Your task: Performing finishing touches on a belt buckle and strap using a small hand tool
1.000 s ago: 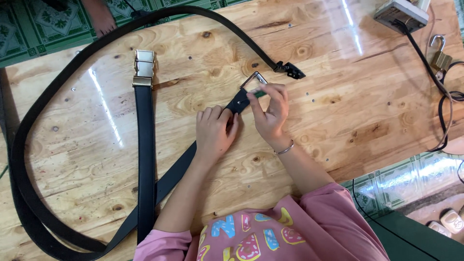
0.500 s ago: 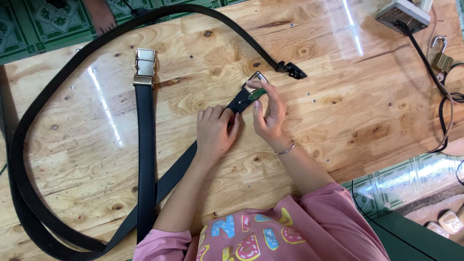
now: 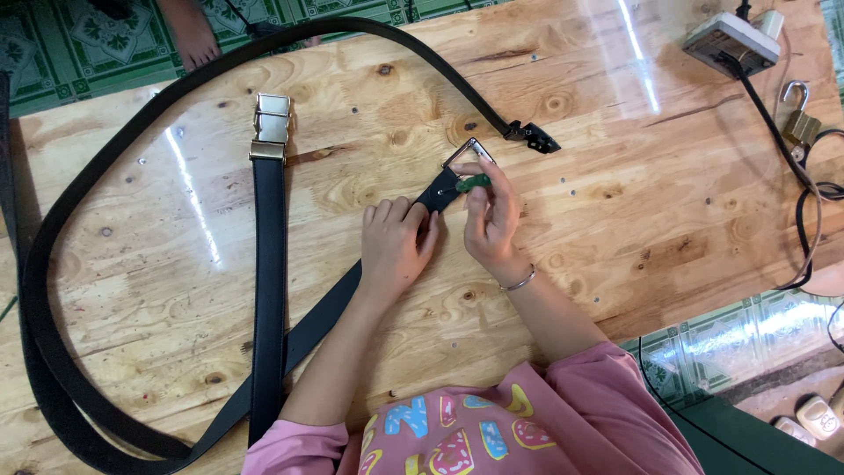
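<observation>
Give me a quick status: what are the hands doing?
Left hand pressing flat black leather belt onto wooden table. Right hand pinching small green tool at silver rectangular buckle. Nothing blocking.

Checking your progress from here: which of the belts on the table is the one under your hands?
The belt with the open rectangular frame buckle, under the left hand and right hand. The gold-buckled belt lies untouched.

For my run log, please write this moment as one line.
left hand: pressing black leather belt | right hand: holding small green tool at silver rectangular buckle
</observation>
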